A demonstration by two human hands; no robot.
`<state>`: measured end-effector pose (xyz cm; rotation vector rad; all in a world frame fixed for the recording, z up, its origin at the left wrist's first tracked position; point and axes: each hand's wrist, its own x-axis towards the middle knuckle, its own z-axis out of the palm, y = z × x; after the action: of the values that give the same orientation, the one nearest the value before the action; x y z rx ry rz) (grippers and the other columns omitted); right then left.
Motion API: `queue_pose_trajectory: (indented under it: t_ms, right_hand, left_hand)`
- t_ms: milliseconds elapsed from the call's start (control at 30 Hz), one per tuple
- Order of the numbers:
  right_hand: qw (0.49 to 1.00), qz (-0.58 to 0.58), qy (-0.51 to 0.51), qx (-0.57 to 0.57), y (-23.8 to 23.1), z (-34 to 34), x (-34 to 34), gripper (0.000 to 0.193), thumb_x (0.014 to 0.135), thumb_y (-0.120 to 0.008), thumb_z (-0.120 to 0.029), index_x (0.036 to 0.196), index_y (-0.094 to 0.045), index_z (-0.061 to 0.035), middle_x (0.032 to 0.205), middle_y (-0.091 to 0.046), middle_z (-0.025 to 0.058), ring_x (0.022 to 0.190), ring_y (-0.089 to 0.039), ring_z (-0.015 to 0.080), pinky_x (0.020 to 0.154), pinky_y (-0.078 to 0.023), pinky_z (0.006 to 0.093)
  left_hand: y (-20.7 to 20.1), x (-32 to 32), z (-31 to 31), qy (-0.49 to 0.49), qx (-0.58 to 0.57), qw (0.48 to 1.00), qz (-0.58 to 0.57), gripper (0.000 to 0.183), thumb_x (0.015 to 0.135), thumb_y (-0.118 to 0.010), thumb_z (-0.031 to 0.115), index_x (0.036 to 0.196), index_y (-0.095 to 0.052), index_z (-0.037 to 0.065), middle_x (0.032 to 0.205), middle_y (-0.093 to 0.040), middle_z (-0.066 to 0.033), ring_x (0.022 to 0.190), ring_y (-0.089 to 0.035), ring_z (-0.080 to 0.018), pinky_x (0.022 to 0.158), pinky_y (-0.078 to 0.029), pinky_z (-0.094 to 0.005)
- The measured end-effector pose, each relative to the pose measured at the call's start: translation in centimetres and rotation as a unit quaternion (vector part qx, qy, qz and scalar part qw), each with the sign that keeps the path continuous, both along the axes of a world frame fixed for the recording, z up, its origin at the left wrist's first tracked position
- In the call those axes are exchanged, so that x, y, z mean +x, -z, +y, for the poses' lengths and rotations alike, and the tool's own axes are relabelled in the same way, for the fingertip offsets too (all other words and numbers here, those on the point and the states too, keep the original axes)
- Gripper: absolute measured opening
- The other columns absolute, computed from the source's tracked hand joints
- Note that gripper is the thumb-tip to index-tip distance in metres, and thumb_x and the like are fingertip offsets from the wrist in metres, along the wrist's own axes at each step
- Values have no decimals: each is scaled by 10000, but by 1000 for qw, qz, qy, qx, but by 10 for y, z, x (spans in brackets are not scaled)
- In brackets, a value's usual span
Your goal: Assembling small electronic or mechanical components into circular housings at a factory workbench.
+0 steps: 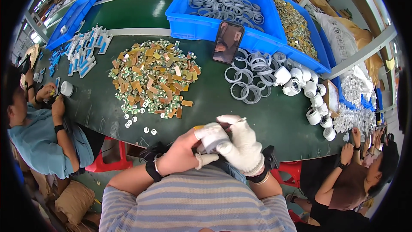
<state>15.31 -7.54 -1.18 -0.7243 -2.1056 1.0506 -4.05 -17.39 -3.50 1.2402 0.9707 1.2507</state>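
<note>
Close to my body at the table's front edge, both hands meet around a small white round housing (211,134) with a grey band at its lower side. My left hand (178,152), bare except for white coverings on some fingertips, grips it from the left. My right hand (245,146) wears a white knitted glove and closes on it from the right, with the thumb across the near side. A small orange-yellow bit (198,127) shows beside the left fingers. Parts of the housing are hidden behind my fingers.
Ahead lie a heap of small circuit boards (154,77), loose grey rings (251,75) and white housings (315,99). A phone (228,42) leans on a blue bin (184,21) of rings. Beside it stands a bin of boards (296,28). People sit left (43,141) and right (349,180).
</note>
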Motion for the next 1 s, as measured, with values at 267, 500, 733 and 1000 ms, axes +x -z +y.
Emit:
queue_pose_trajectory:
  t_ms: [267, 500, 733, 1000]
  right_hand:
    - [998, -33, 38, 50, -6, -7, -26, 393, 741, -888, -343, 969, -742, -58, 881, -699, 150, 830, -654, 365, 791, -513, 442]
    - [941, -5, 77, -330, -19, 11, 15, 391, 962, -705, -379, 964, -735, 10, 828, -713, 150, 746, -680, 283, 737, -533, 385]
    - [935, -173, 210, 227, 10, 46, 22, 256, 885, -806, -318, 914, -706, -84, 920, -689, 103, 901, -642, 345, 826, -495, 484]
    - [937, -178, 159, 255, 5, -21, 40, 246, 745, -878, -206, 949, -740, -206, 1123, -677, 38, 1090, -638, 346, 885, -485, 487]
  left_hand:
    - [0, -14, 0, 51, 37, 980, 191, 749, 814, -907, 86, 1474, -554, 108, 1306, -647, -113, 1167, -653, -242, 980, -531, -366]
    - [-26, -46, 2, -96, 124, 914, 374, 727, 804, -901, 300, 1425, -575, 106, 1252, -644, -160, 1107, -595, -391, 1027, -455, -458]
    - [8, -80, 68, -183, 179, 726, 638, 304, 729, -829, 204, 1017, -762, 137, 976, -619, -55, 1115, -549, -305, 956, -453, -457]
    - [-8, -66, 54, -164, -32, 966, 199, 223, 979, -627, -8, 1193, -650, 52, 1113, -718, -135, 892, -728, -276, 790, -568, -327]
